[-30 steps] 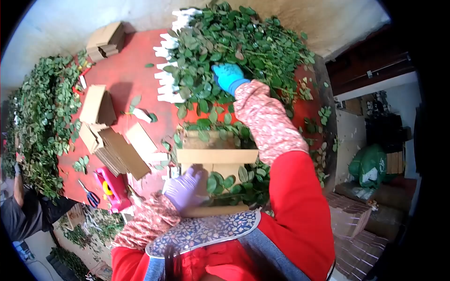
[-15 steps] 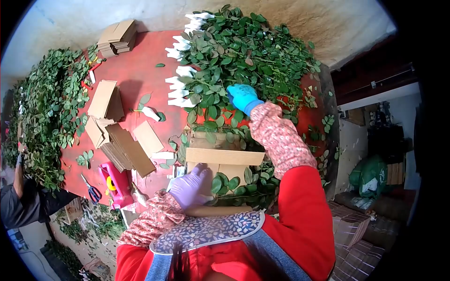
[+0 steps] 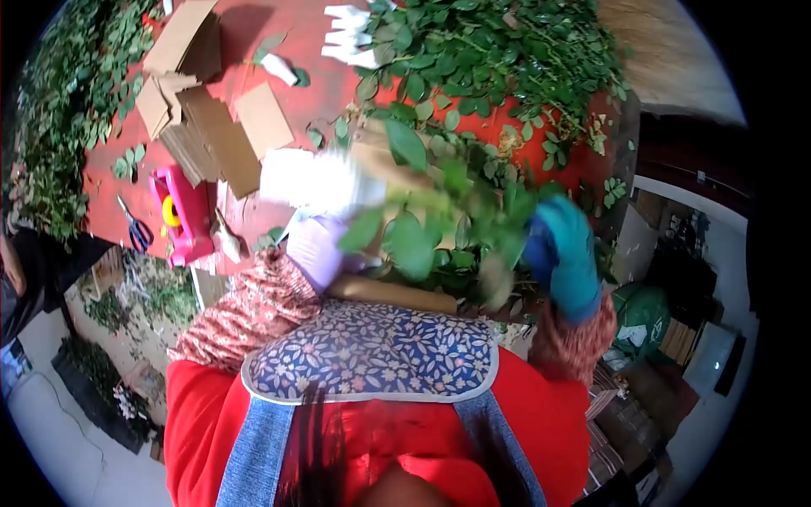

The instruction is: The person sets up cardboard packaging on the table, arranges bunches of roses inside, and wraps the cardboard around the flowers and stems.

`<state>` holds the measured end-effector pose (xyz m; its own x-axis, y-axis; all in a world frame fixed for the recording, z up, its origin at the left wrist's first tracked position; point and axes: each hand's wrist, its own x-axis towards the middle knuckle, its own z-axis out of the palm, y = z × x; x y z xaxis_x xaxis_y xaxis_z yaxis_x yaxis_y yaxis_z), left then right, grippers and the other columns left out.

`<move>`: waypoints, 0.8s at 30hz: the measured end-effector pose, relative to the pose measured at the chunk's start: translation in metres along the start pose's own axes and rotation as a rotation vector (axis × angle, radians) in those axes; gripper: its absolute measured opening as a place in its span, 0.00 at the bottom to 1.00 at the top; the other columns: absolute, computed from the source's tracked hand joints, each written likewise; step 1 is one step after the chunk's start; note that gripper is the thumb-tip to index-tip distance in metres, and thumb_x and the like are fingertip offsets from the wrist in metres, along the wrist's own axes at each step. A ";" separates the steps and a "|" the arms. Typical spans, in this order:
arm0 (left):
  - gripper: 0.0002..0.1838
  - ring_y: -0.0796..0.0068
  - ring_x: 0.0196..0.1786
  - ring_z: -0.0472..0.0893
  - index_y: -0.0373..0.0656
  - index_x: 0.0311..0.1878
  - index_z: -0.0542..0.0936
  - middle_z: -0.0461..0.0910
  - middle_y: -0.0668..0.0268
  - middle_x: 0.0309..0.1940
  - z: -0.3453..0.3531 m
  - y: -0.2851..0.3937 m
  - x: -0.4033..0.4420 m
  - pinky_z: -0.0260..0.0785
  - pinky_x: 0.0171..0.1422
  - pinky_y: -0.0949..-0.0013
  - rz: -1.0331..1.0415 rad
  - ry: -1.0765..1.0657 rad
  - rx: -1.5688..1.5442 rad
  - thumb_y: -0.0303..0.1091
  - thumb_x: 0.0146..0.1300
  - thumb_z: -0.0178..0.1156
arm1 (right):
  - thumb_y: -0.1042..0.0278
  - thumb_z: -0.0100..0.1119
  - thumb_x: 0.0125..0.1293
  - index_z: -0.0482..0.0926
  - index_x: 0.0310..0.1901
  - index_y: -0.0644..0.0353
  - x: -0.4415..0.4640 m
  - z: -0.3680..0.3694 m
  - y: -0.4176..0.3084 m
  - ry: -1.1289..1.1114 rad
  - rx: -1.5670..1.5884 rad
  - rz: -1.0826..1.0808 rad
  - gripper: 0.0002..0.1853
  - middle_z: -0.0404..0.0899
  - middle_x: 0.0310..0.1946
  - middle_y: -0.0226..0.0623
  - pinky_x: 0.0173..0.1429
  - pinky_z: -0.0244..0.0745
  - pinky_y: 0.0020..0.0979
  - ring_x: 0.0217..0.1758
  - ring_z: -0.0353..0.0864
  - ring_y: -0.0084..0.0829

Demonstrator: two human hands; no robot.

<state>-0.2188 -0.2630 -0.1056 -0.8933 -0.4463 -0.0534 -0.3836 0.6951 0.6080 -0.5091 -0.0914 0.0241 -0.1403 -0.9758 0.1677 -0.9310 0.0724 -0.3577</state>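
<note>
A leafy green stem (image 3: 414,241), blurred by motion, lies across the space between my hands. Its right end meets my right hand (image 3: 564,253), in a blue glove, closed around it. A blurred white-wrapped head (image 3: 325,182) is at the stem's left end. Just below that head is my left hand (image 3: 317,251), in a lavender glove; its fingers are mostly hidden. Behind the stem, partly covered, is a cardboard piece (image 3: 376,156) with more leaves around it. A brown roll (image 3: 393,296) lies in front, near the apron.
Leafy stems (image 3: 507,59) with white-wrapped heads (image 3: 348,38) cover the back of the red table (image 3: 317,84). Cardboard sheets (image 3: 220,139), a pink tape dispenser (image 3: 182,220) and scissors (image 3: 135,226) are left. More foliage (image 3: 59,118) and part of another person (image 3: 13,266) are far left.
My right hand has come from the pile toward the near right with a leafy stem. A white-wrapped head now appears above my left hand. The view has tilted down.
</note>
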 end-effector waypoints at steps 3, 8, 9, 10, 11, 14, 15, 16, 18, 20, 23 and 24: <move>0.09 0.58 0.27 0.80 0.51 0.33 0.82 0.79 0.65 0.26 -0.004 0.006 -0.004 0.72 0.31 0.56 0.035 -0.156 0.281 0.39 0.48 0.68 | 0.72 0.66 0.53 0.80 0.44 0.54 -0.024 0.016 -0.031 -0.259 0.146 0.136 0.15 0.74 0.36 0.40 0.43 0.72 0.43 0.42 0.76 0.46; 0.22 0.58 0.33 0.82 0.42 0.33 0.80 0.80 0.59 0.30 -0.017 0.011 0.005 0.75 0.34 0.58 -0.172 -0.469 0.253 0.51 0.47 0.72 | 0.69 0.60 0.58 0.79 0.41 0.53 -0.073 0.063 -0.012 -0.393 -0.099 0.235 0.09 0.71 0.32 0.40 0.38 0.69 0.44 0.37 0.74 0.44; 0.22 0.57 0.34 0.82 0.41 0.36 0.79 0.79 0.57 0.32 -0.018 0.011 0.004 0.75 0.36 0.57 -0.161 -0.435 0.218 0.47 0.46 0.73 | 0.69 0.60 0.57 0.79 0.40 0.53 -0.079 0.068 -0.008 -0.433 -0.153 0.240 0.08 0.71 0.32 0.40 0.38 0.69 0.44 0.37 0.74 0.44; 0.23 0.55 0.35 0.81 0.39 0.39 0.78 0.77 0.56 0.33 -0.018 0.011 0.004 0.75 0.37 0.57 -0.150 -0.401 0.183 0.44 0.45 0.74 | 0.70 0.61 0.56 0.78 0.39 0.53 -0.085 0.075 -0.005 -0.444 -0.189 0.192 0.09 0.71 0.31 0.39 0.38 0.69 0.44 0.37 0.74 0.45; 0.23 0.55 0.35 0.81 0.39 0.39 0.78 0.77 0.56 0.33 -0.019 0.013 0.005 0.75 0.37 0.57 -0.145 -0.399 0.184 0.44 0.45 0.74 | 0.70 0.61 0.56 0.78 0.39 0.53 -0.088 0.078 -0.006 -0.441 -0.192 0.194 0.09 0.71 0.31 0.39 0.38 0.69 0.44 0.37 0.74 0.45; 0.29 0.54 0.36 0.80 0.42 0.51 0.73 0.71 0.54 0.40 -0.016 0.016 0.010 0.74 0.36 0.56 0.028 -0.204 0.072 0.33 0.43 0.72 | 0.72 0.61 0.55 0.76 0.38 0.56 -0.092 0.082 -0.006 -0.499 -0.120 0.159 0.08 0.70 0.33 0.45 0.39 0.68 0.47 0.39 0.73 0.49; 0.27 0.56 0.34 0.80 0.46 0.53 0.75 0.71 0.56 0.39 -0.010 0.012 0.006 0.73 0.35 0.57 0.156 -0.142 0.055 0.33 0.47 0.71 | 0.73 0.60 0.55 0.76 0.38 0.55 -0.091 0.083 -0.008 -0.521 -0.119 0.157 0.08 0.71 0.34 0.45 0.41 0.70 0.46 0.39 0.74 0.50; 0.26 0.58 0.32 0.80 0.47 0.53 0.76 0.71 0.57 0.39 -0.006 0.011 0.004 0.73 0.33 0.58 0.172 -0.202 0.081 0.33 0.48 0.70 | 0.73 0.59 0.56 0.76 0.40 0.56 -0.099 0.092 -0.003 -0.583 -0.088 0.169 0.09 0.72 0.35 0.46 0.43 0.71 0.46 0.41 0.75 0.50; 0.23 0.61 0.30 0.80 0.48 0.53 0.77 0.71 0.59 0.38 0.003 0.008 0.001 0.73 0.31 0.59 0.178 -0.293 0.168 0.34 0.52 0.67 | 0.71 0.59 0.57 0.76 0.45 0.54 -0.099 0.083 0.006 -0.668 0.031 0.149 0.13 0.75 0.38 0.46 0.43 0.74 0.46 0.43 0.77 0.50; 0.19 0.62 0.29 0.80 0.48 0.52 0.79 0.71 0.59 0.37 0.014 0.003 -0.003 0.72 0.30 0.60 0.129 -0.322 0.222 0.34 0.55 0.64 | 0.66 0.60 0.62 0.77 0.48 0.53 -0.063 0.041 0.004 -0.832 0.213 0.125 0.13 0.78 0.37 0.45 0.41 0.75 0.46 0.40 0.81 0.49; 0.06 0.65 0.23 0.77 0.47 0.38 0.78 0.72 0.62 0.29 0.005 0.011 0.002 0.67 0.24 0.59 0.260 -0.133 0.280 0.37 0.63 0.59 | 0.66 0.60 0.65 0.81 0.45 0.55 0.034 -0.005 0.001 -0.391 0.695 0.686 0.09 0.79 0.27 0.43 0.32 0.73 0.38 0.27 0.79 0.42; 0.15 0.62 0.28 0.79 0.46 0.48 0.81 0.71 0.60 0.36 -0.005 0.016 0.006 0.72 0.31 0.60 0.251 -0.262 0.309 0.35 0.55 0.63 | 0.71 0.60 0.64 0.81 0.47 0.56 0.062 -0.004 0.012 -0.134 0.580 0.391 0.10 0.79 0.28 0.44 0.30 0.72 0.36 0.27 0.79 0.41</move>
<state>-0.2290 -0.2568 -0.0924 -0.9809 -0.1138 -0.1575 -0.1650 0.9160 0.3656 -0.5305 -0.1503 0.0339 -0.3499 -0.9205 -0.1738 -0.4861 0.3371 -0.8063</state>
